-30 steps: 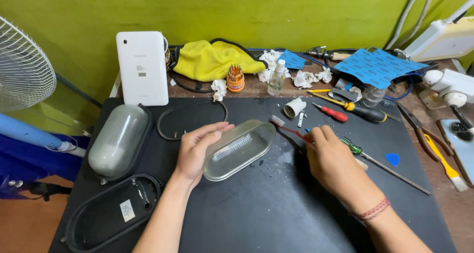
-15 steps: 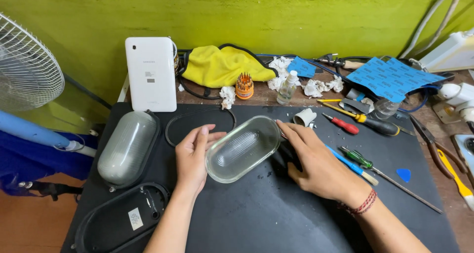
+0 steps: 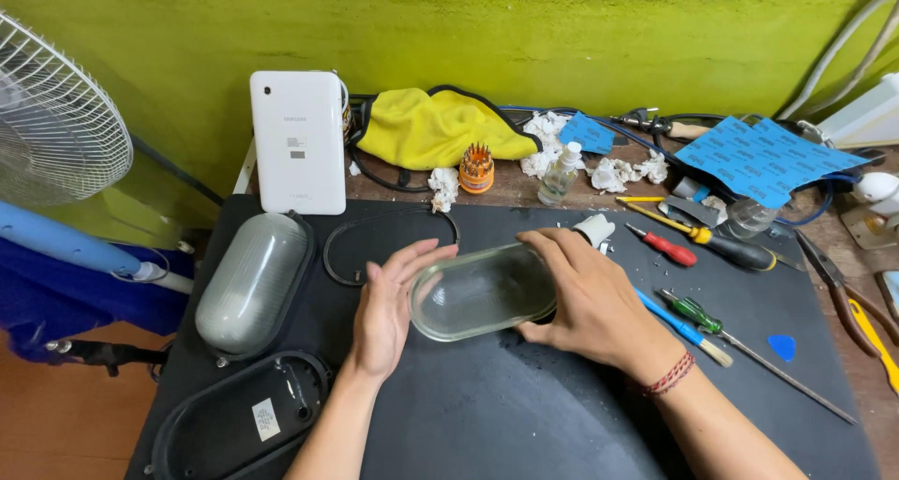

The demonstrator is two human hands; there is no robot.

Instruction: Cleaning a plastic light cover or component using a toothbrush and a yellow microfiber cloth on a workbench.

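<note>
Glass cover [image 3: 482, 291], oval and clear, is lying near the middle of a black mat [image 3: 524, 414], tipped so its hollow is facing the camera. Left hand [image 3: 389, 307] is pressing an open palm against its left end, fingers straight and spread. Right hand [image 3: 590, 297] is curling around the right end, fingers over the top rim and thumb underneath, gripping it.

Behind the left hand a black gasket ring [image 3: 389, 246] is lying flat. Further left a frosted lamp dome [image 3: 253, 281] is resting on the mat, with a black oval base [image 3: 243, 424] just below it. Right of the right hand, a blue tool [image 3: 682, 327], a green screwdriver [image 3: 698, 313] and a red screwdriver [image 3: 667, 247] are lying on the mat. At the back, a white tablet [image 3: 299, 141] is leaning against a green wall [image 3: 487, 30], beside a yellow cloth [image 3: 435, 129]. A fan [image 3: 56, 129] is standing at far left.
</note>
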